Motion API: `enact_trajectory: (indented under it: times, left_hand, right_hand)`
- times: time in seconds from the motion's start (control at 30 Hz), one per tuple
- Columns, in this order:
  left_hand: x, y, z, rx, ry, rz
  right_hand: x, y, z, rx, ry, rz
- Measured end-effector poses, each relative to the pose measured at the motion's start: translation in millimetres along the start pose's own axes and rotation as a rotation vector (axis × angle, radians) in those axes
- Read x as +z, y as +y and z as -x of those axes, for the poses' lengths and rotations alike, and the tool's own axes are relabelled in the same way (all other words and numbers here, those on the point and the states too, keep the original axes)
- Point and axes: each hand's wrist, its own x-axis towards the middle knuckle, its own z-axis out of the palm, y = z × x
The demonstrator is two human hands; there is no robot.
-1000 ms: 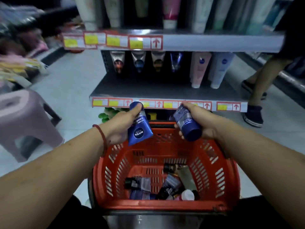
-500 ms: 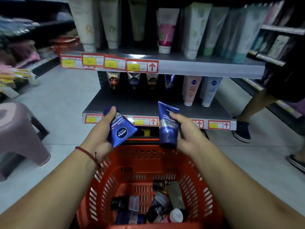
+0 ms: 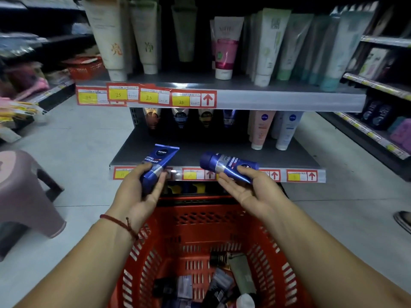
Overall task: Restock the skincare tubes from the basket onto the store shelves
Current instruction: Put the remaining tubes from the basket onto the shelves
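My left hand [image 3: 138, 192] grips a blue Nivea tube [image 3: 159, 162], crimped end pointing up toward the lower shelf [image 3: 213, 154]. My right hand [image 3: 251, 190] holds a second blue Nivea tube [image 3: 229, 165] lying sideways, cap to the left, with the palm up. Both tubes hover just in front of the lower shelf's front edge. Below my arms the red basket [image 3: 200, 221] contains several dark and grey tubes [image 3: 213, 287]. Dark tubes [image 3: 181, 117] and pale Nivea tubes [image 3: 260, 127] stand at the back of the lower shelf.
The upper shelf [image 3: 289, 98] carries tall white, pink and green tubes. A mauve plastic stool [image 3: 24, 192] stands on the floor at left. A person's shoe [image 3: 402, 221] shows at the right edge. Side shelving [image 3: 378, 134] runs along the right; another red basket [image 3: 85, 67] sits far left.
Both hands rose and moved forward to the lower shelf's edge. The left tube flipped crimp-end up. The right tube turned from upright to lying sideways. The passer-by's legs moved out to the right.
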Motion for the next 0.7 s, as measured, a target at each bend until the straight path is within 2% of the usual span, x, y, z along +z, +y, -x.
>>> enact_trajectory:
  times: [0.13,0.23,0.37,0.5,0.7]
  left_hand:
    - [0.4,-3.2,-1.6,-0.118,-0.040,-0.167]
    - [2.9,-6.8,-0.3,-0.142,-0.111,-0.270]
    - [8.9,-12.1,4.2,-0.134,-0.149,-0.311]
    - [9.7,-14.8,3.5,-0.147,-0.168,-0.273]
    - [17.5,-19.5,1.6,-0.110,-0.233,-0.262]
  right_hand:
    - [2.6,-2.1,5.4,0.061,-0.125,-0.089]
    - [2.9,1.9,5.3,0.092,-0.190,-0.111]
    - [4.1,8.4,1.9,-0.047,-0.221,0.143]
    - [2.8,8.1,-0.1,-0.199,-0.159,0.301]
    - [5.6,8.5,-3.7,-0.198,-0.179,0.265]
